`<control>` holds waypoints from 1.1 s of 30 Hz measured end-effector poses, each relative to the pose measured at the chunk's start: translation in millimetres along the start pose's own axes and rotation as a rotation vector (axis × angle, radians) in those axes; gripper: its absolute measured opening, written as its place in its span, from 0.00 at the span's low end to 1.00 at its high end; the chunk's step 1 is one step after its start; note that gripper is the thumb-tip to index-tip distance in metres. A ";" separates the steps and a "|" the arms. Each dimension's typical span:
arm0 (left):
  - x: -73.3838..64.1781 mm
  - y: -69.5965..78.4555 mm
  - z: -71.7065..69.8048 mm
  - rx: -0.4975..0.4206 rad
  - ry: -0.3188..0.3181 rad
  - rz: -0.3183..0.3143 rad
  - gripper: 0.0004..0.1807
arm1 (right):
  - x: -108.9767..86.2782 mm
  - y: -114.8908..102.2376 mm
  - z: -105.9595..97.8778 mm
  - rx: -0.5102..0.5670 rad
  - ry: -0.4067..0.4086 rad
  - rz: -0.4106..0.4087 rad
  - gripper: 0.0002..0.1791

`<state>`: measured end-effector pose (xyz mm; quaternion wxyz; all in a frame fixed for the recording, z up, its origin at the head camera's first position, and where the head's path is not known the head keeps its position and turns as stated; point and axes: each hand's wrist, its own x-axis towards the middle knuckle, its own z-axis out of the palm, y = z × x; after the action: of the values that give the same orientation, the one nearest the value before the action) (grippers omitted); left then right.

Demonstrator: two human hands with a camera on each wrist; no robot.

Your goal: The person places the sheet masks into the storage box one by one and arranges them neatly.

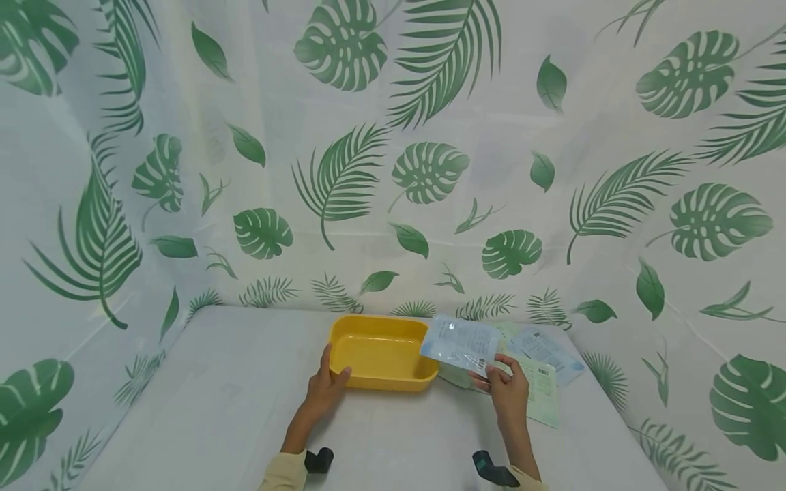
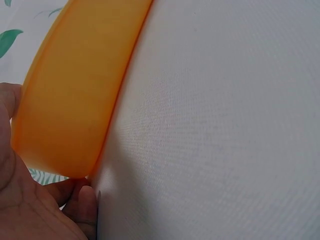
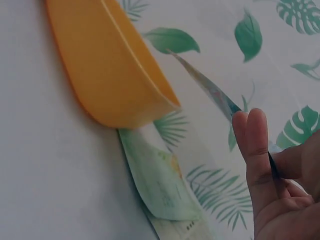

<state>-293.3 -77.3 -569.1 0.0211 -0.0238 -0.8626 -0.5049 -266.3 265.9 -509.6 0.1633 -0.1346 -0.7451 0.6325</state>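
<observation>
A yellow rectangular tray (image 1: pixel 385 387) stands on the white table. My left hand (image 1: pixel 325 389) grips its left front corner, thumb on the rim, fingers against the outer wall. In the left wrist view the hand (image 2: pixel 35 200) bends round the orange-looking wall (image 2: pixel 80 90). My right hand (image 1: pixel 510 390) pinches a flat light-blue packet (image 1: pixel 460 343) with printed text by its lower right corner. The packet is raised, its left end over the tray's right rim. Seen edge-on in the right wrist view, the packet (image 3: pixel 207 84) sits between thumb and fingers of the hand (image 3: pixel 280 195).
Pale green packets (image 1: pixel 542 392) lie overlapping right of the tray, partly under the held packet. Another light-blue packet (image 1: pixel 548 354) lies behind them at the right. White table cloth (image 1: pixel 215 402) spreads left of the tray. A leaf-patterned curtain (image 1: pixel 368 266) hangs behind.
</observation>
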 end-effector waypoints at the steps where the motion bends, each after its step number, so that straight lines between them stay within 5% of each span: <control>1: 0.6 -0.7 0.6 0.001 -0.001 -0.005 0.42 | -0.1 -1.9 5.9 -0.003 -0.023 -0.001 0.18; 16: 0.7 -1.6 0.7 -0.003 0.009 0.007 0.42 | -6.3 -4.6 89.4 -0.095 -0.271 -0.080 0.15; 28: -7.8 -0.4 2.7 0.030 0.081 0.110 0.41 | -13.2 -0.8 107.6 -0.282 -0.286 -0.068 0.14; 33: -3.2 -0.7 0.9 0.014 0.054 0.092 0.41 | -13.8 -2.8 115.1 -0.332 -0.313 -0.070 0.15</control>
<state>-290.2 -76.9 -570.3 0.0676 -0.0495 -0.8634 -0.4976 -301.3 156.5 -524.8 0.0432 -0.0337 -0.8595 0.5082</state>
